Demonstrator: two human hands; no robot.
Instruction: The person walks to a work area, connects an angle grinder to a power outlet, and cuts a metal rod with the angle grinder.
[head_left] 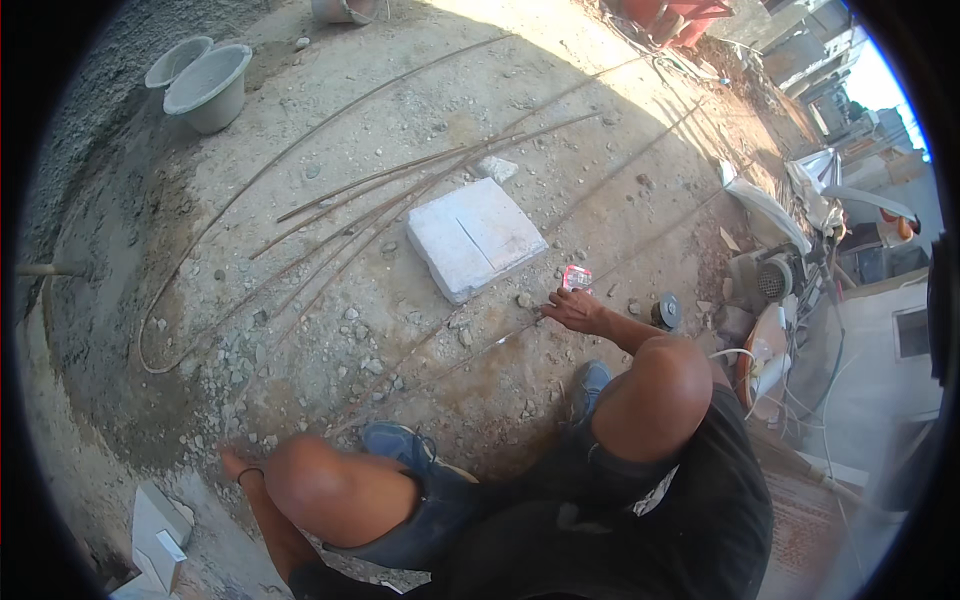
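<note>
My right hand [570, 308] is closed on a thin steel rod [498, 343] low over the dirt, with a small pink-and-white packet [577, 275] just beyond my fingers. Down at the left, beside my knee, my left hand [236, 464] is near the ground; its fingers are too blurred to make out. Above my right hand lies a thick white block [474, 238] with a groove across its top. Several rusty rods [357, 186] lie behind the block, one bent into a long loop. A grey cylinder [666, 311] stands right of my right hand.
Two grey buckets [205, 95] sit upper left by a rough wall. A red wheelbarrow [672, 20] is at the top. At right are white sacks [770, 205], a motor [775, 278] and tangled hoses. Pale board pieces [160, 525] lie lower left.
</note>
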